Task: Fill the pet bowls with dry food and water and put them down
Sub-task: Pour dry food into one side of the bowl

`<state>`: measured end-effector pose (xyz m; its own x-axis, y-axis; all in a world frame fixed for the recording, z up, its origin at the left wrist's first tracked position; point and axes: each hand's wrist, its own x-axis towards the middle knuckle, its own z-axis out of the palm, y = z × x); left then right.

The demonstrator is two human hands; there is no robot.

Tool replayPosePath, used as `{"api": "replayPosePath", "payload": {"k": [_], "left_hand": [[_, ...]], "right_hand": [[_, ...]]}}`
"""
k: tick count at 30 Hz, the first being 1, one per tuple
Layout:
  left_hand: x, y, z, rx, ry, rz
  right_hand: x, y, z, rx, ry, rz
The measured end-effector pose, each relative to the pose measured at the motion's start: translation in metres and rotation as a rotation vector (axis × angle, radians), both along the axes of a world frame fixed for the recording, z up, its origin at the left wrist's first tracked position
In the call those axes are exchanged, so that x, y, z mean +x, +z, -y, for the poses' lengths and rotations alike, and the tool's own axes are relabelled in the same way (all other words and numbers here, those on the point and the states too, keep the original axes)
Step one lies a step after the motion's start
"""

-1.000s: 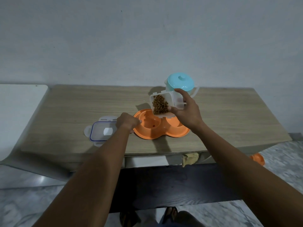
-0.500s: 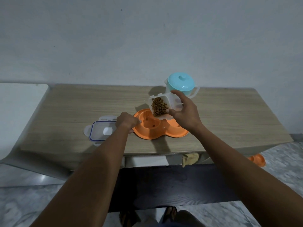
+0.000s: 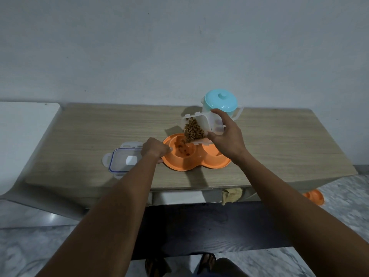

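An orange double pet bowl (image 3: 186,165) sits on the wooden table (image 3: 89,132). My right hand (image 3: 227,139) grips a clear plastic container (image 3: 201,120) of brown dry food (image 3: 193,130), tilted over the left bowl. Several kibbles (image 3: 182,148) lie in that left bowl. My left hand (image 3: 154,149) grips the bowl's left rim. The right bowl is partly hidden behind my right hand.
The container's clear lid (image 3: 122,161) with a blue seal lies left of the bowl. A jug with a light-blue lid (image 3: 220,102) stands behind the container, near the wall. Another orange bowl (image 3: 314,196) lies on the floor at right.
My right hand has tipped the container further toward the left bowl, and kibble has begun dropping into it. My left hand has stayed on the rim.
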<state>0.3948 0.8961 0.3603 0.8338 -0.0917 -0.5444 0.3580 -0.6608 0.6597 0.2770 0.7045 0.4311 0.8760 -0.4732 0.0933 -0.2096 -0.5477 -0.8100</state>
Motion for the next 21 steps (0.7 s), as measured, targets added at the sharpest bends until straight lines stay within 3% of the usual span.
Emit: {"api": "replayPosePath", "payload": {"k": [13, 18, 21], "left_hand": [[-0.0027, 0.0031, 0.0, 0.009, -0.005, 0.008], [-0.0041, 0.0046, -0.0008, 0.003, 0.004, 0.004], [-0.0045, 0.0052, -0.0009, 0.007, 0.005, -0.001]], "right_hand": [[-0.0051, -0.0024, 0.0008, 0.132, -0.034, -0.002], [-0.0016, -0.0077, 0.0032, 0.315, -0.118, 0.012], [0.0004, -0.0083, 0.0064, 0.55, -0.173, 0.023]]}}
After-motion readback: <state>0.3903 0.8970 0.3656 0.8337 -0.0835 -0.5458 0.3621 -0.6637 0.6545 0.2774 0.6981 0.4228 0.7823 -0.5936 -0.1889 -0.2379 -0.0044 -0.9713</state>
